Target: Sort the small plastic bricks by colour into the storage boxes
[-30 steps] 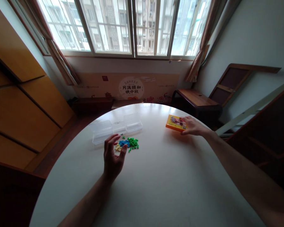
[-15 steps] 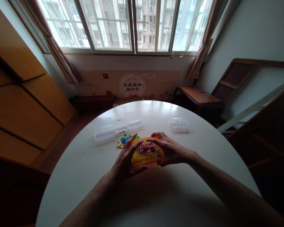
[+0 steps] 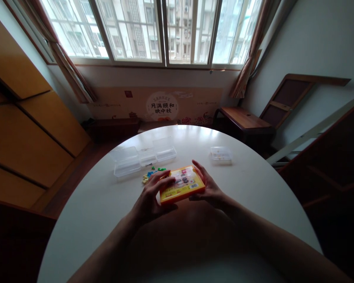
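Both my hands hold a small orange box [image 3: 182, 183] with a printed picture, raised just above the white round table [image 3: 106, 204]. My left hand [image 3: 150, 198] grips its left end, thumb on top. My right hand [image 3: 208, 188] grips the right end with fingers wrapped round the edge. Just behind the box lies a heap of small green, blue and yellow bricks [image 3: 151, 173], partly hidden by my left hand.
Three clear plastic boxes [image 3: 143, 157] stand in a row at the table's far left. A small clear box [image 3: 221, 154] sits at the far right. Beyond the table are a window, a dark wooden bench [image 3: 244, 122] and wooden cabinets [image 3: 23, 129].
My right hand brought the orange box from the far right of the table to the middle, and my left hand took hold too. Since half a second ago the box is tilted, its face turned more upward.
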The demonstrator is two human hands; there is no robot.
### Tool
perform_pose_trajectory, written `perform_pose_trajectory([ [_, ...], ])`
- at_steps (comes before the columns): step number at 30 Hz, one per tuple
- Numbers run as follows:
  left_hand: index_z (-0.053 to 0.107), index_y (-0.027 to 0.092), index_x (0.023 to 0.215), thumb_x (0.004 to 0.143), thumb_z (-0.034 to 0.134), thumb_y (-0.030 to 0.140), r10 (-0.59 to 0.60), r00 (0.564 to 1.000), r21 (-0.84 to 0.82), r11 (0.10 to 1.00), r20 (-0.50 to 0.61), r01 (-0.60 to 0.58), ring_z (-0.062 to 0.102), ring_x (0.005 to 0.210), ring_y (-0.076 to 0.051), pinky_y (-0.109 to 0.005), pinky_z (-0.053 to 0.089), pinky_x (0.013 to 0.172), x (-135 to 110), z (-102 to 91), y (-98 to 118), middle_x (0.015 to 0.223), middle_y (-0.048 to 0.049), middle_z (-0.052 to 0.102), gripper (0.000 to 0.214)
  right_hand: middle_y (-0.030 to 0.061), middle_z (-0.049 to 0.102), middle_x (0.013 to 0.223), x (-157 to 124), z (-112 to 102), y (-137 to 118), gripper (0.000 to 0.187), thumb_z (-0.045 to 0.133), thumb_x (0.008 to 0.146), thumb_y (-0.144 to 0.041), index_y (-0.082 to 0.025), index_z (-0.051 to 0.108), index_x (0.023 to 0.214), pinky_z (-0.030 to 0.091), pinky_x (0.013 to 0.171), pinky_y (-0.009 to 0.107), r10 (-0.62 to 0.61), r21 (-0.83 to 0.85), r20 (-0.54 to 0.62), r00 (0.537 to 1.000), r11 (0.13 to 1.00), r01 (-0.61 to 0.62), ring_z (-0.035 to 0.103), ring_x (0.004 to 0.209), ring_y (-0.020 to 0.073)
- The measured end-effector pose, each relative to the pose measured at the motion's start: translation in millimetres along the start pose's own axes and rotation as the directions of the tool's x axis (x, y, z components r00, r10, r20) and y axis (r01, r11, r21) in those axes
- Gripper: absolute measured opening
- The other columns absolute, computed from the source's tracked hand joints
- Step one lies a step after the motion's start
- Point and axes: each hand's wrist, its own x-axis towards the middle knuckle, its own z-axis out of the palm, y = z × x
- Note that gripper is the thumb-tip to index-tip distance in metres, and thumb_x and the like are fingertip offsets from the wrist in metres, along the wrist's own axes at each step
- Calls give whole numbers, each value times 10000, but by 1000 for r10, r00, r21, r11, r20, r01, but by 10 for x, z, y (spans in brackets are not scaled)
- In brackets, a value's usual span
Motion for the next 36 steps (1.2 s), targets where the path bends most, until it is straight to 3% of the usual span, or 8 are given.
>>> perform_pose_trajectory([
  [7, 659, 205, 1114, 758, 627, 604, -294, 955, -380, 887, -30, 261, 545, 1165, -310, -446, 453, 966, 60, -8, 79, 1248, -122, 597, 537, 90, 135, 1554, -32, -54, 125, 1253, 890, 481, -160, -428, 160, 1463, 554, 881, 420, 20, 63, 17, 1000, 998, -21, 552, 1180, 318],
  [11, 694, 124, 927, 747, 532, 732, -602, 789, -672, 635, -122, 381, 659, 882, -268, -356, 527, 755, 76, 43, 33, 947, -122, 707, 655, 54, 73, 1573, -59, 26, 146, 1220, 878, 480, -110, -463, 210, 1438, 561, 875, 430, -15, 104, 78, 997, 995, 7, 549, 1183, 307],
  [14, 685, 101, 900, 730, 585, 702, -761, 646, -823, 408, -66, 397, 669, 767, -240, -333, 532, 690, 112, 72, -1, 844, -104, 717, 632, 57, 114, 1564, -79, 102, 100, 1193, 879, 471, -102, -441, 253, 1428, 529, 928, 459, -15, 137, 92, 996, 991, 3, 506, 1234, 314],
  [16, 669, 95, 967, 705, 668, 628, -792, 610, -890, 281, -3, 360, 675, 769, -240, -338, 540, 696, 149, 75, 23, 860, -96, 722, 593, 69, 151, 1555, -84, 147, 61, 1183, 882, 470, -112, -426, 263, 1428, 533, 918, 472, -17, 159, 64, 998, 987, 6, 493, 1247, 322],
  [21, 496, 106, 1295, 726, 689, 551, -686, 719, -930, 185, 109, 318, 656, 976, -311, -412, 553, 801, 189, 76, 211, 1111, -148, 673, 748, 58, 210, 1551, -77, 226, 7, 1154, 879, 494, -135, -412, 268, 1434, 516, 942, 498, -55, 180, -53, 997, 982, 63, 446, 1295, 332],
  [26, 119, 277, 1498, 652, 732, 613, -519, 854, -867, 427, -5, 255, 528, 1208, -366, -458, 538, 893, 91, 114, 270, 1453, -166, 399, 1097, 51, 226, 1553, -83, 235, -6, 1111, 860, 507, -94, -388, 302, 1421, 488, 979, 505, -43, 208, -100, 994, 976, 63, 394, 1340, 325],
  [30, 96, 325, 1499, 598, 678, 741, -339, 940, -790, 587, -39, 179, 466, 1262, -409, -553, 512, 915, 51, 95, 233, 1499, -156, 316, 1151, 42, 232, 1553, -84, 221, -27, 1060, 835, 531, -60, -379, 326, 1403, 497, 979, 469, -9, 238, -118, 993, 970, 37, 424, 1322, 297],
  [36, 65, 261, 1500, 658, 776, 511, -302, 948, -613, 769, -100, 181, 502, 1225, -396, -520, 554, 859, 60, 59, 243, 1408, -202, 403, 1130, 29, 288, 1532, -103, 275, -100, 1059, 826, 506, -23, -381, 357, 1385, 512, 958, 426, 26, 284, -79, 997, 959, -2, 467, 1286, 278],
])
